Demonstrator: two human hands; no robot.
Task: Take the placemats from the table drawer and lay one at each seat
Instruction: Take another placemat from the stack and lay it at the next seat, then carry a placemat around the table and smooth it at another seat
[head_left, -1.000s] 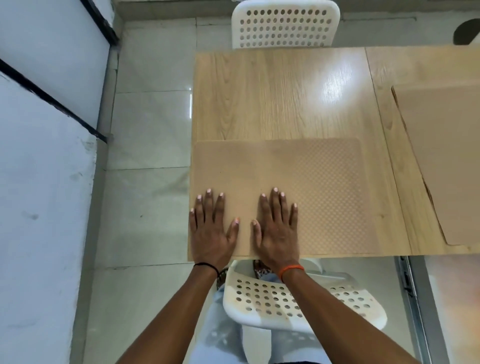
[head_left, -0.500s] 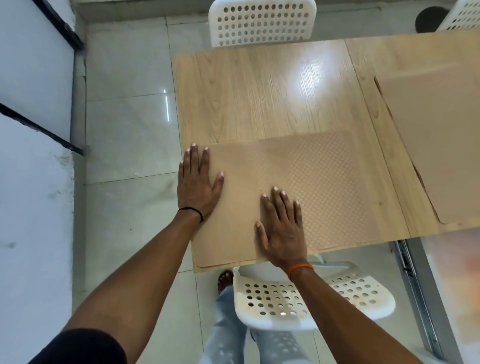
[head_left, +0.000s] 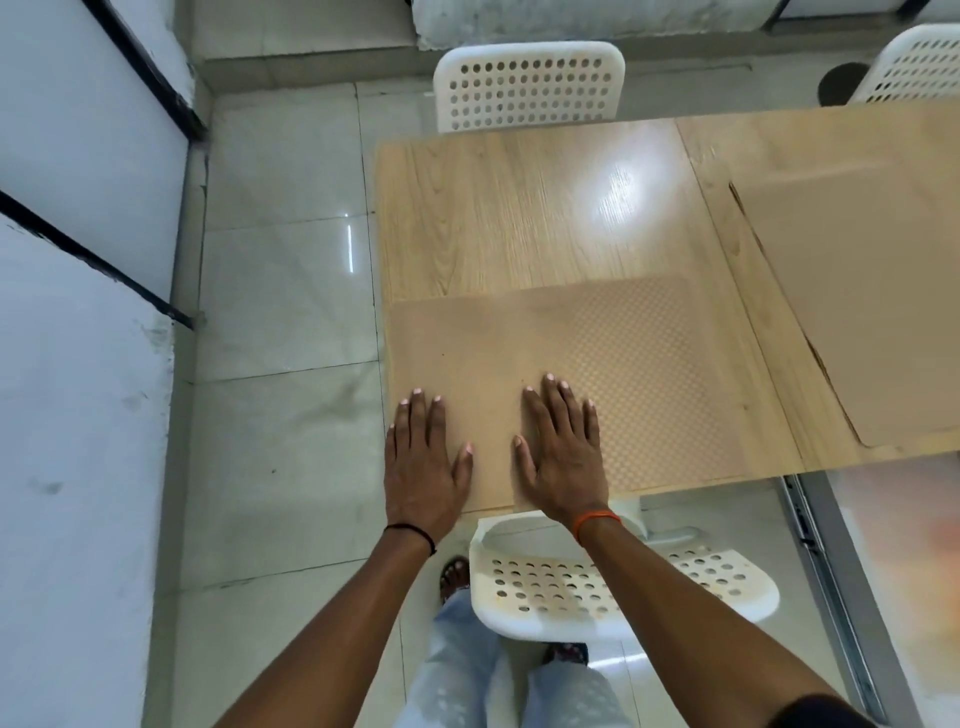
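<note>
A tan textured placemat lies flat on the wooden table, along its near edge at the left corner. My left hand lies flat with straight fingers on the mat's near left corner, at the table's left edge. My right hand presses flat on the mat near its middle front. A second tan placemat lies on the table's right part, turned at an angle.
A white perforated chair stands under my arms at the near side. Another white chair faces the far side, and a third shows at the top right. A metal drawer rail runs under the table's right. Tiled floor and a wall lie left.
My left hand slid back from the mat's far left edge to its near left corner. The mat now lies square with the table's front edge. The camera view shifted.
</note>
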